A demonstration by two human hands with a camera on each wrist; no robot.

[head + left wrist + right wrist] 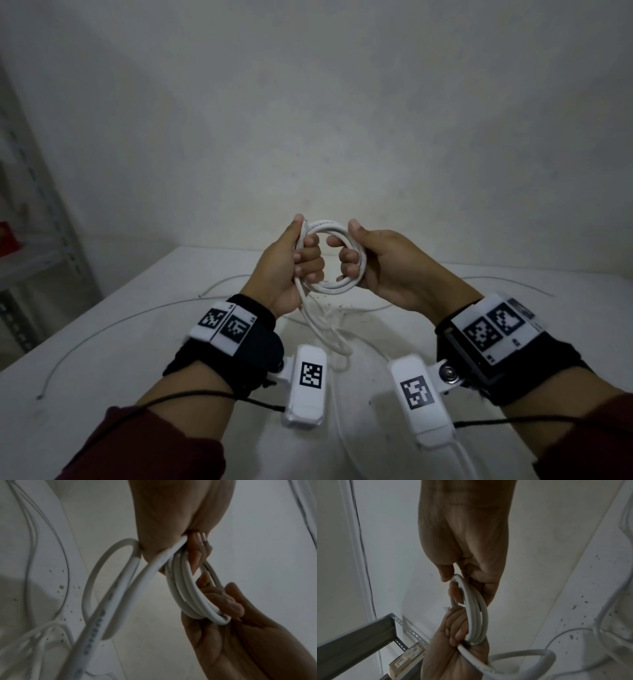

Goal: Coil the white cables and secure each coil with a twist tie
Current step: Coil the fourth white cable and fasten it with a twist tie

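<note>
A white cable coil [337, 287] of several loops is held upright above the white table [120, 377]. My left hand [291, 253] grips its left side, thumb up along the loops and fingers curled through the ring. My right hand [373, 260] grips the right side the same way. In the left wrist view the coil [188, 595] runs from my left hand [171, 520] down to my right hand [231, 628]. A loose tail of the cable [322, 329] hangs from my left fist onto the table. A thin white wire [102, 330] lies on the table at left, another thin wire [513, 281] at right.
A grey metal shelf [34, 257] stands left of the table against the wall; the right wrist view shows the shelf [359, 635] with a box on it. More white cable [599, 622] lies in loops on the speckled table under my hands.
</note>
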